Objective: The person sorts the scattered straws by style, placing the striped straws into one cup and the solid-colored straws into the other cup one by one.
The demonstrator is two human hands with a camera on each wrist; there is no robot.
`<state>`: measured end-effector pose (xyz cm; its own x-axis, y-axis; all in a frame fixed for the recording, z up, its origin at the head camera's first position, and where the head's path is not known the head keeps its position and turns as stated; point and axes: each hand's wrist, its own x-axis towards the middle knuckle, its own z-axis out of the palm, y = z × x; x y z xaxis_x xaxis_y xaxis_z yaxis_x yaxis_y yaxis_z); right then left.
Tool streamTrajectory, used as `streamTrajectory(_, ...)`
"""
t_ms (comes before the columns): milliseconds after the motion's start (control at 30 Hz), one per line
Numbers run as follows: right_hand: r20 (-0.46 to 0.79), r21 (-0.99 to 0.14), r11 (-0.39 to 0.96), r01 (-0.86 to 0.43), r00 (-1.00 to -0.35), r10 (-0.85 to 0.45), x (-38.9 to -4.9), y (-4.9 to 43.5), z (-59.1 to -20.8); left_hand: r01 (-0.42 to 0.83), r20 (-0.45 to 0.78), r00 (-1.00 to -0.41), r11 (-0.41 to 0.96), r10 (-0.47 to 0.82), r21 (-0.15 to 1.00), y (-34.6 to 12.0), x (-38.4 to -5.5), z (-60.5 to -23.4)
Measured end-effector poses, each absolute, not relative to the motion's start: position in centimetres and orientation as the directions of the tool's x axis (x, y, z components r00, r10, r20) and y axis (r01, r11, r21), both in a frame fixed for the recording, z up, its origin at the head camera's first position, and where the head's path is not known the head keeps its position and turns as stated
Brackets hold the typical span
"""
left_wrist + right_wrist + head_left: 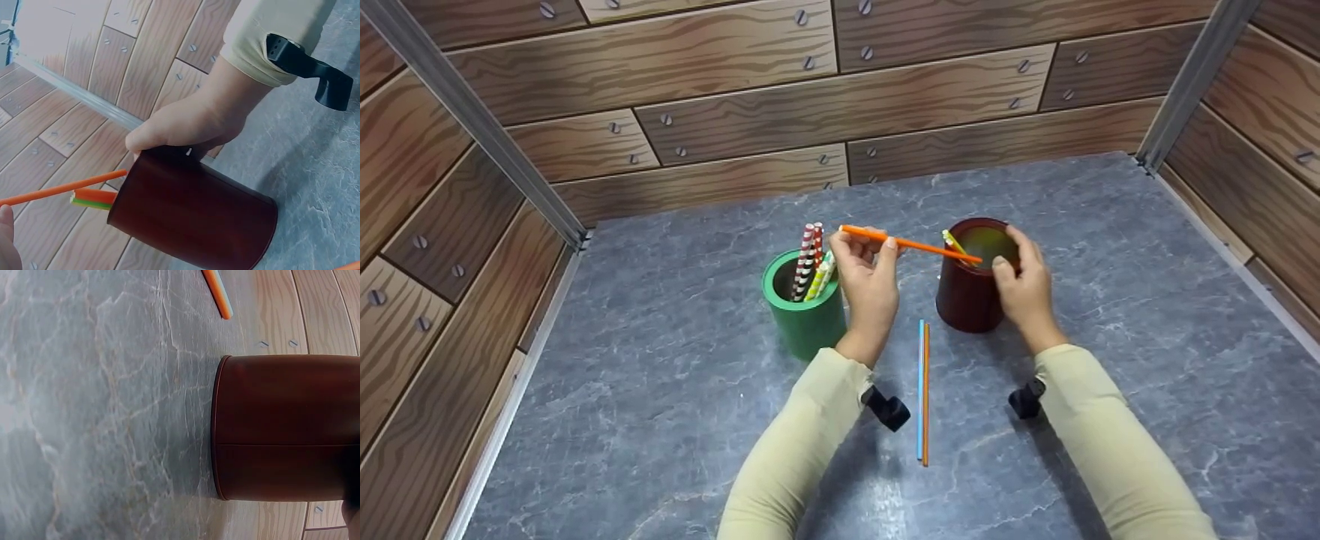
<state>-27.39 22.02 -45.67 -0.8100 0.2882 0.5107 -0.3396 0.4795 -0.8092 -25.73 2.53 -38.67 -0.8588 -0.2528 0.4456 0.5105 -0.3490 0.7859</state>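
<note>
My left hand (871,289) pinches an orange straw (919,245) between thumb and fingers. The straw slants down to the right, its far end over the mouth of a dark red cup (966,304). My right hand (1029,289) grips that cup's rim from the right side. A yellow-green straw (952,241) pokes out of the cup; in the left wrist view a short orange end (94,196) sticks out beside it. The right wrist view shows mainly the cup's side (287,422). The cup's inner depth is mostly hidden.
Left of my left hand stands a green cup (810,330) holding several patterned straws (805,262). A blue straw (920,390) and another orange straw (926,412) lie side by side on the grey marbled table (660,420). Wood-patterned walls (735,97) surround the table.
</note>
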Motion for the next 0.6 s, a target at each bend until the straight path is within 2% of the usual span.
streamTrajectory(367,0.494,-0.817,0.475,-0.325,-0.820,0.289,-27.2,21.9,-45.7,0.541,0.511,-0.841,-0.282,-0.177,0.793,4.1,-25.6,-39.9)
streamTrajectory(600,0.520,-0.807,0.469,-0.359,-0.808,0.277,-27.4,22.0,-45.8,0.534,0.518,-0.845,-0.253,-0.131,0.807,4.5,-25.6,-40.6)
